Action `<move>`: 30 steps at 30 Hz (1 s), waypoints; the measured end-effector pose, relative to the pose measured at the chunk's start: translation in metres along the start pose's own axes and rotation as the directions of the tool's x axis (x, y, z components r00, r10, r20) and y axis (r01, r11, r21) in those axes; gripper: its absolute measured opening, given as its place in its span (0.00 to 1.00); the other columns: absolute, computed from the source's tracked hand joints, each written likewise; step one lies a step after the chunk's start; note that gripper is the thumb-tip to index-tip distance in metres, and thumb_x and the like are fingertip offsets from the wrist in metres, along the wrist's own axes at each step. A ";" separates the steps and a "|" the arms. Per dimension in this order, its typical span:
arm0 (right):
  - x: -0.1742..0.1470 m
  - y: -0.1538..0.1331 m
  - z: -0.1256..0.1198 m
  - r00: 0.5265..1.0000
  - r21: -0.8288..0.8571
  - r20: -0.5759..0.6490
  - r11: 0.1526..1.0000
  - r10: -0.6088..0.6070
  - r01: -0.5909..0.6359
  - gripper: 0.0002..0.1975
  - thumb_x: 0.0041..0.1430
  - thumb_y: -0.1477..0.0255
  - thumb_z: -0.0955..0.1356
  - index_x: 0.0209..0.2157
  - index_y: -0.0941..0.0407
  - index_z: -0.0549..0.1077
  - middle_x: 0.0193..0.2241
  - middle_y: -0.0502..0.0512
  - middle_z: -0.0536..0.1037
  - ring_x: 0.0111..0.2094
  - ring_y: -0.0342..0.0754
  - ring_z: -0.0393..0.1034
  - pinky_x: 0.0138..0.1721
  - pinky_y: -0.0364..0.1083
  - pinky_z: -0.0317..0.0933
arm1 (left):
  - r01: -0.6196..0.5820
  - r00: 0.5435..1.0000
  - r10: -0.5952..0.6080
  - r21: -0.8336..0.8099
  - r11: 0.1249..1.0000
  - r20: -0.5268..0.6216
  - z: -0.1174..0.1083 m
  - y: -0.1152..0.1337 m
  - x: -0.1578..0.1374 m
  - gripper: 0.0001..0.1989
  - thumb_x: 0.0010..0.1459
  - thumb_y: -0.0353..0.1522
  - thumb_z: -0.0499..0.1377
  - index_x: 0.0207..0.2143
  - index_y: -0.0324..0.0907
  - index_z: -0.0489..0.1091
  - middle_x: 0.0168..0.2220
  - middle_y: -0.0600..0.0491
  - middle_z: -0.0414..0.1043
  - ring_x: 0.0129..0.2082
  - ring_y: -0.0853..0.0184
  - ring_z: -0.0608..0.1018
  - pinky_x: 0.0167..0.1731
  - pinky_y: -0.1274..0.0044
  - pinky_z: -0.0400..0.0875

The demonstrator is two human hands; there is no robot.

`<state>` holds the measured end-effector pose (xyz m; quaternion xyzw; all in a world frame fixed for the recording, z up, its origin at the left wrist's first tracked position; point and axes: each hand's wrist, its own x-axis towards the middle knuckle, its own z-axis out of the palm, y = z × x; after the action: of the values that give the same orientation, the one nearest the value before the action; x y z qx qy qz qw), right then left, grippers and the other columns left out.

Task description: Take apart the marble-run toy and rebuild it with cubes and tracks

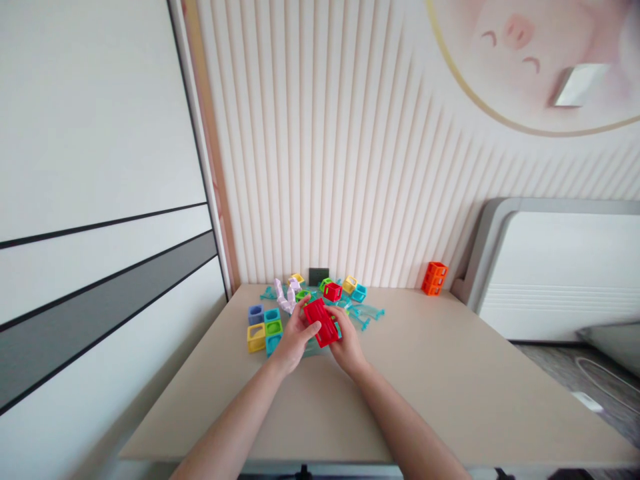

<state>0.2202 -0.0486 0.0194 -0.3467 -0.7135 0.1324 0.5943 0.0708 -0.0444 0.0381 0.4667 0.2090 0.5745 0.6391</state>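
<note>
Both hands hold a red plastic toy block piece [321, 323] above the table, tilted between them. My left hand [296, 337] grips its left side with the thumb across the front. On the right side, my right hand [345, 339] has its fingers around the edge. Left of my left hand stands a cluster of joined hollow cube blocks, with a yellow cube [257, 339], a green cube [273, 327] and blue ones. Behind the hands lie pale lilac pieces [285, 298], a smaller red cube [333, 291] and clear teal track pieces [367, 311].
An orange stack of cubes [435, 279] stands at the table's back right. A dark box [319, 276] rests by the ribbed wall [320, 133]. The beige table [450, 387] has a white cabinet [100, 133] on its left and a bed headboard [565, 267] on its right.
</note>
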 end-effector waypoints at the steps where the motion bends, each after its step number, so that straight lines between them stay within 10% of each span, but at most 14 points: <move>1: 0.000 0.000 0.000 1.000 -0.002 0.011 1.000 0.000 0.000 0.26 0.53 0.80 0.67 0.54 0.51 0.69 0.50 0.60 0.74 0.52 0.55 0.71 0.52 0.53 0.66 | 0.016 1.000 -0.016 -0.024 1.000 0.002 0.000 0.001 0.000 0.38 0.48 0.39 0.73 0.60 0.49 0.64 0.51 0.49 0.77 0.50 0.58 0.79 0.51 0.66 0.73; 13: -0.005 0.004 -0.001 0.996 -0.050 -0.069 0.997 0.061 -0.065 0.21 0.55 0.78 0.68 0.50 0.51 0.70 0.47 0.58 0.76 0.47 0.55 0.72 0.48 0.52 0.67 | 0.146 0.980 -0.143 -0.014 0.989 0.140 -0.004 0.002 -0.001 0.28 0.51 0.40 0.72 0.53 0.45 0.72 0.50 0.47 0.78 0.51 0.57 0.79 0.53 0.66 0.72; 30: -0.004 -0.007 -0.007 0.998 -0.029 0.034 0.998 0.055 -0.054 0.21 0.67 0.68 0.63 0.60 0.51 0.67 0.56 0.61 0.74 0.53 0.55 0.71 0.55 0.55 0.65 | -0.202 0.975 0.224 0.415 0.887 -0.004 -0.020 0.009 0.007 0.27 0.51 0.39 0.70 0.53 0.44 0.70 0.52 0.46 0.77 0.52 0.57 0.78 0.55 0.66 0.70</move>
<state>0.2245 -0.0575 0.0226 -0.3719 -0.7159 0.1443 0.5730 0.0514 -0.0320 0.0378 0.5958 0.2893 0.5960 0.4540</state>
